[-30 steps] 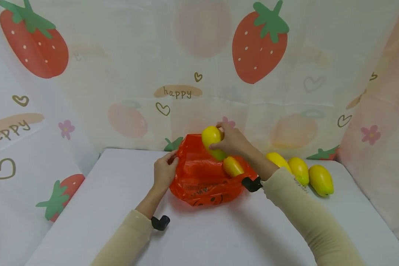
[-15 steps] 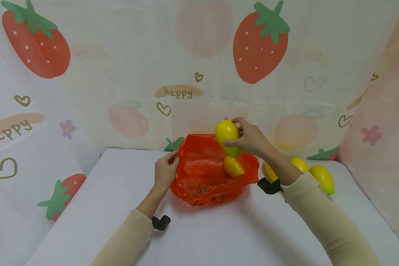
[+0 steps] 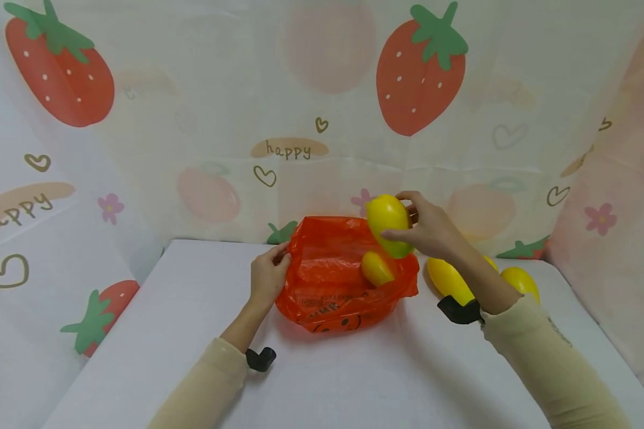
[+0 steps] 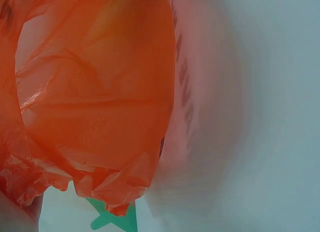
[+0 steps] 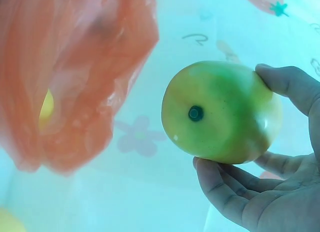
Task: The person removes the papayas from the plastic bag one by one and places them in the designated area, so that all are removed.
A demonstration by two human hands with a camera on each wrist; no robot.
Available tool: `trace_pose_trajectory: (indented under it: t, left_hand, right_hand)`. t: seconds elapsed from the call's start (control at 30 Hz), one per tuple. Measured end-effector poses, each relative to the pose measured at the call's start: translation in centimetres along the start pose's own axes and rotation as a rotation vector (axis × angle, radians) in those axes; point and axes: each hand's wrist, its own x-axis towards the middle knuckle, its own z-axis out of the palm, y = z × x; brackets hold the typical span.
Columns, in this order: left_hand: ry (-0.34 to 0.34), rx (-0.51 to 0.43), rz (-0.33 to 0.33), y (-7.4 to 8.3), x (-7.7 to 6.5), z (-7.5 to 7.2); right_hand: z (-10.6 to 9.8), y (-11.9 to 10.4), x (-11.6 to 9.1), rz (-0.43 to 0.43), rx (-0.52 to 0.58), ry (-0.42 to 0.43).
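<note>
Rightward since a second ago have come the right hand and the yellow-green mango it grips, now by the right side of the red bag; the left hand pinches the bag's left edge; inside lies a second mango; right of the bag, more mangoes rest on the white tabletop; behind it rises a pale strawberry-print backdrop.
</note>
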Motion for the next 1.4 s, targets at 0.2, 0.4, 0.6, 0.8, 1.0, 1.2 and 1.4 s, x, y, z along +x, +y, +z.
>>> trace_pose_trajectory:
  t: [0.2, 0.4, 0.6, 0.8, 1.0, 1.2, 1.4]
  left_hand:
    - [-0.004, 0.002, 0.003, -0.1, 0.0, 0.0]
    - [-0.001, 0.002, 0.002, -0.1, 0.1, -0.1]
    - [-0.001, -0.005, -0.003, -0.3, 0.0, -0.1]
    - [0.008, 0.002, 0.003, -0.3, 0.1, 0.1]
    - [0.013, 0.009, 0.019, -0.4, 0.2, 0.1]
    - [0.017, 0.013, 0.018, -0.6, 0.3, 0.0]
    - [0.024, 0.018, 0.041, -0.3, 0.3, 0.2]
  right_hand:
    - [-0.7, 0.7, -0.9, 0.010, 0.004, 0.022]
    - [-1.1, 1.3, -1.8, 0.009, -0.010, 0.050]
    - [-1.4, 2.1, -2.6, -0.001, -0.014, 0.057]
    - [-1.6, 3.2, -3.5, -0.006, -0.032, 0.076]
    - [-1.8, 4.0, -4.3, 0.017, -0.034, 0.077]
    - [-1.8, 5.1, -5.1, 0.033, -0.038, 0.079]
    - [-1.8, 6.5, -6.1, 0.067, -0.045, 0.076]
